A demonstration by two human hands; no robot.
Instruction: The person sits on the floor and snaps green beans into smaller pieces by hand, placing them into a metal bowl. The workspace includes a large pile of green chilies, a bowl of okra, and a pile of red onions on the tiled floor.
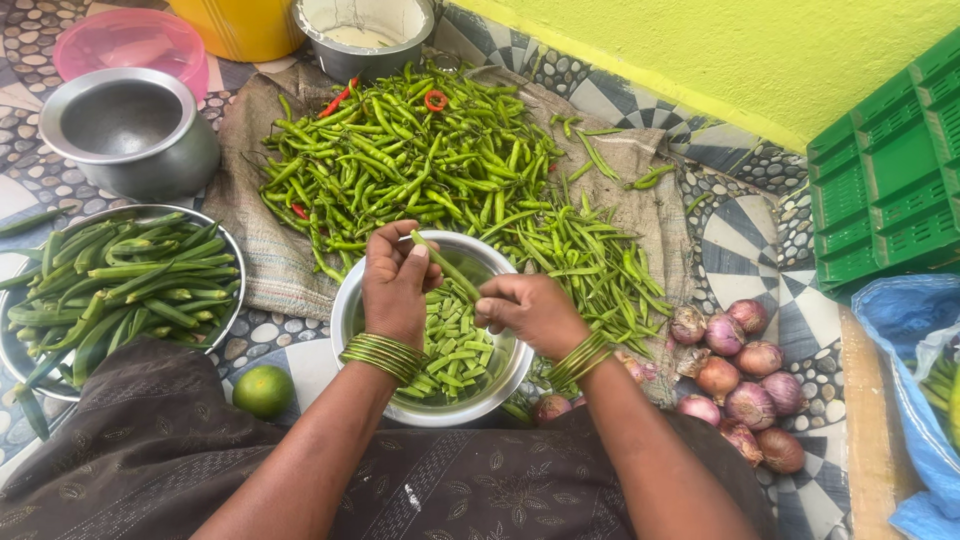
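Two hands, the left hand (pixel 398 285) and the right hand (pixel 530 310), work at centre frame. There are four metal vessels: a bowl (pixel 350 320) at centre, a plate (pixel 20 350) at left, a pot (pixel 130 130) upper left and another bowl (pixel 345 55) at top. One lime (pixel 264 390) lies lower left, about ten onions (pixel 745 385) at right, one green crate (pixel 890 170) upper right.

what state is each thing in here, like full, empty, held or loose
green bean: held between left hand and right hand
steel bowl: part filled with cut bean pieces
round steel pot: empty
steel plate: heaped with okra
green chillies: loose pile on sackcloth
red onions: whole, unpeeled
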